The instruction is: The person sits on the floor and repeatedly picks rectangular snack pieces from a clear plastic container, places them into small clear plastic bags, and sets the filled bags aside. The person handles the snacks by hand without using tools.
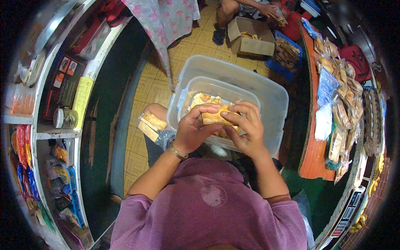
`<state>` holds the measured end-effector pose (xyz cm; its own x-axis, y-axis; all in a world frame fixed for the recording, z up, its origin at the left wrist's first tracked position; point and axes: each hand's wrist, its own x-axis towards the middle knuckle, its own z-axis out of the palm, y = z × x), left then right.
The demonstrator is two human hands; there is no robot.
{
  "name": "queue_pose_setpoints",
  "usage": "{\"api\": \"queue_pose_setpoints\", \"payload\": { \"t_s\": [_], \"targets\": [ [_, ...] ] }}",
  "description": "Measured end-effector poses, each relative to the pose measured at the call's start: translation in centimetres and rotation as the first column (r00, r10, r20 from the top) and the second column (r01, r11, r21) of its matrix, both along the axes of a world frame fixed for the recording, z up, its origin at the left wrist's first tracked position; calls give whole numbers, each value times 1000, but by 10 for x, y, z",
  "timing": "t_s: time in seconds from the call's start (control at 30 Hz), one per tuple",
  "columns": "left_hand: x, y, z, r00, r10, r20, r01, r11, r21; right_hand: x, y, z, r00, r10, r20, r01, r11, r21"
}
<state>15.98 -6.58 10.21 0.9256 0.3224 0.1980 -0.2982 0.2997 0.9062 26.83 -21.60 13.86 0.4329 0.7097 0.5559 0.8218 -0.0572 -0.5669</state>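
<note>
Your purple shirt (212, 208) lies nearest, and beyond it your left hand (192, 131) and right hand (250, 128) together grasp the toasted bread piece (213, 117) above the large clear tub (271, 100); probably light, dry and crumbly, it wants your gentle hold at the edges.

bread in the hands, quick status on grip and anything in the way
Left hand and right hand both gripping bread. Held over clear tub, more pieces inside. Bagged bread by left knee, nothing seen blocking.

bread (214, 116): partly behind fingers (231, 118) | co-worker (228, 11): cut off, top edge | keypad (338, 228): markings illegible
</note>
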Motion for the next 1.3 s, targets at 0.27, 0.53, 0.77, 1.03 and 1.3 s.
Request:
{"api": "queue_pose_setpoints", "payload": {
  "t_s": [0.27,0.53,0.77,1.03,1.3],
  "targets": [
    [-14,15,12,998,50,-34,-34,926,377,34,-18,19,315,-52,-948,-123,988,-96],
    [-30,19,31,997,38,-65,11,782,623,33,-19,-9,79,-48,-996,-436,897,-78],
    [-39,27,31,996,-29,-80,74,750,658,24,-17,-9,40,-54,-998,-408,910,-65],
    [-62,48,26,996,80,-36,-28,684,729,6,-3,-32,-140,-14,-990,-293,956,28],
    [-134,81,8,681,655,-328,-545,752,372,-5,-2,-53,-249,-77,-965,-239,971,-16]
  ]
}}
